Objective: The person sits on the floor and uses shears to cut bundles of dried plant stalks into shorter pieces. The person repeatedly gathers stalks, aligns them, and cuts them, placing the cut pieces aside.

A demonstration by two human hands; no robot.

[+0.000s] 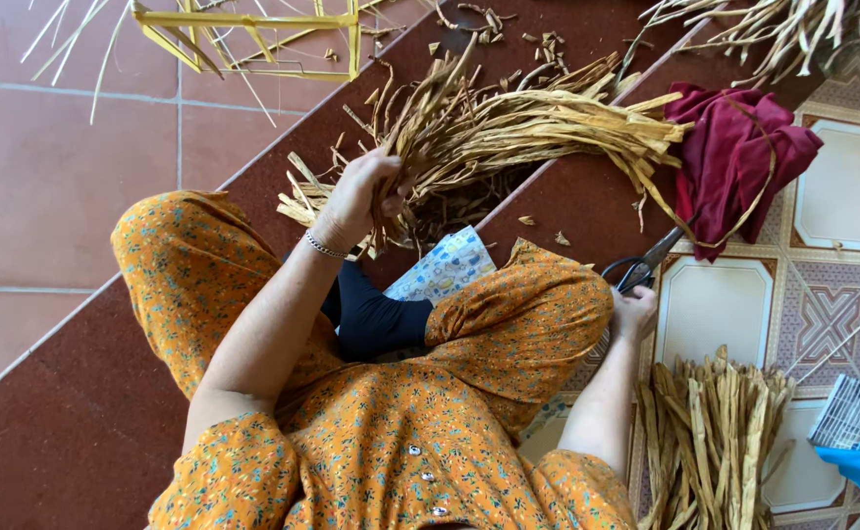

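Dried reed strips (509, 123), lying on the red floor ahead of the knees, are clenched at the butt end by the closed left hand (356, 196); scissors (643, 265) gripped shut-fisted by the right hand (634, 309) are best squared across before cutting.

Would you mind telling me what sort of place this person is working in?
Probably a tiled floor at home, used for handcraft: patterned floor tiles, heaps of dried leaf strips, scissors by the right hand.
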